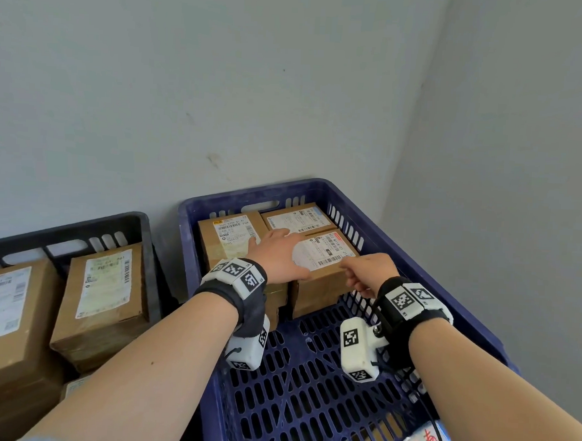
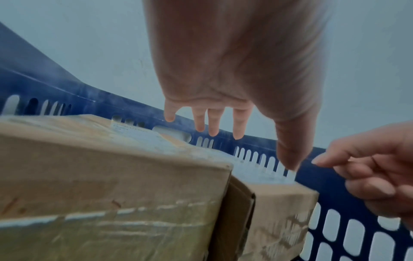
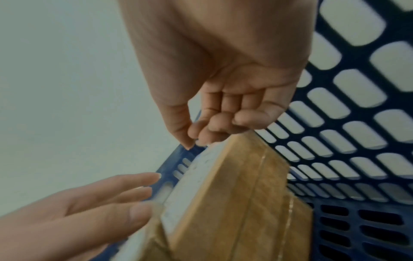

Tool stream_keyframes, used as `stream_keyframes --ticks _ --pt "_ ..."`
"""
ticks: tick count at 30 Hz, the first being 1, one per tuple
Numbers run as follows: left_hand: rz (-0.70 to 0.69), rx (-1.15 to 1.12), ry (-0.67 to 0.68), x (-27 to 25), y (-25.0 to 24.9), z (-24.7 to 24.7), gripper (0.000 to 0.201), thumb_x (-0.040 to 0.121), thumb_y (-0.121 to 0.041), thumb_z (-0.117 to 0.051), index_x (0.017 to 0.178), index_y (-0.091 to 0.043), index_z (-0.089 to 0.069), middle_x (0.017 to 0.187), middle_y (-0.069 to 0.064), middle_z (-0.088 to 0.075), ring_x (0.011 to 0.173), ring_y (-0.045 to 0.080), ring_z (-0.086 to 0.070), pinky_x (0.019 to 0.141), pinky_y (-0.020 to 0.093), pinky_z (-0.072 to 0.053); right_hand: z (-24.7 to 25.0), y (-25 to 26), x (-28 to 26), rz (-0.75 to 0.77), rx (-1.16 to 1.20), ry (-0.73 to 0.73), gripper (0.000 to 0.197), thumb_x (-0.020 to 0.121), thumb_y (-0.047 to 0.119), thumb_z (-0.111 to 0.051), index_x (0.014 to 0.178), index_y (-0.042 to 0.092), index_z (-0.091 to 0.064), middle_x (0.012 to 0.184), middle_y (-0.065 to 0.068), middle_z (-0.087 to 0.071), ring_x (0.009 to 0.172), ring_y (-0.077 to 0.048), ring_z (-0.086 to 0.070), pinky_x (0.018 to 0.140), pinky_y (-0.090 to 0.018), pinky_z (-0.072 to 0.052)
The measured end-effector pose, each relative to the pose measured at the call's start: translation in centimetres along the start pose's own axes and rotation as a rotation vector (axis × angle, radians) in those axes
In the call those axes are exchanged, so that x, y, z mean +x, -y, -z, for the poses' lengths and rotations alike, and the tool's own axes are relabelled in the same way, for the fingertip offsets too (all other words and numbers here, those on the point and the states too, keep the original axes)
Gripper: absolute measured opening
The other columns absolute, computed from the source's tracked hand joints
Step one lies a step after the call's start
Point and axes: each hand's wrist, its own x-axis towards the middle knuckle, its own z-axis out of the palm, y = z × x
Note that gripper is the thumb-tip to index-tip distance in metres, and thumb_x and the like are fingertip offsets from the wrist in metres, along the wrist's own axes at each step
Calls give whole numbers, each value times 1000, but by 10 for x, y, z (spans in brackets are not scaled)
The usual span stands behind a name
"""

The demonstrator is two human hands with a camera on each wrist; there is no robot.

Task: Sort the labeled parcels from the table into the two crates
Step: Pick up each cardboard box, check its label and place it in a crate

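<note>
Head view: three labelled parcels are seen packed into the far end of the blue crate [image 1: 424,269], butted against one another and against the far wall, presumably so the near half of the slotted floor is kept free for further parcels. The near-right parcel [image 1: 320,271] is judged to be the one just set down, labels upward for reading. To its left stands a taller parcel [image 1: 228,244]; behind it, a third parcel [image 1: 296,219]. The left hand [image 1: 278,256] is laid over the top of the near-right parcel, fingers extended toward the far wall, nothing gripped. The right hand [image 1: 369,270] is held at the parcel's near-right corner, fingers loosely curled; whether it touches the cardboard cannot be told here. A black crate [image 1: 82,231] at left is seen with further parcels inside. The table is not in view. Left wrist view: the left hand [image 2: 223,79] is shown with straight, spread fingers [image 2: 214,123] hovering above the two parcel tops, thumb tip down near the label edge; contact is not resolved owing to blur. The right hand [image 2: 366,176] is seen at right, curled, empty. Right wrist view: the right hand [image 3: 223,98] is seen with fingers folded loosely toward the palm above the parcel's [image 3: 234,194] upper edge, nothing enclosed; the left hand [image 3: 93,208] lies flat beside the label. Placement is judged complete, release essentially made.
</note>
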Motion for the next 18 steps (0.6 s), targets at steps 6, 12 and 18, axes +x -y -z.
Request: stream_keyframes --ticks 6,12,18 --pt "37 -413 -276 -27 5 45 49 87 -37 -64 133 -25 -52 137 -5 -51 126 15 -47 102 31 -39 -6 35 -33 178 232 39 22 88 22 -65 69 11 -61 61 -3 -57 49 -11 -43 49 -21 -39" --pt "175 -869 -552 -90 23 94 17 88 -17 -64 105 -16 -69 98 -7 -65 88 4 -58 75 13 -45 -21 59 -73 288 425 238 21 91 21 -62 72 15 -58 60 1 -53 53 -10 -44 56 -22 -43" --pt "281 -1011 -654 -172 47 123 14 90 -20 -63 103 -20 -69 112 0 -68 107 14 -62 88 27 -47 -71 88 -122 411 449 449 26 90 22 -63 66 16 -56 54 2 -54 48 -10 -43 50 -21 -41"
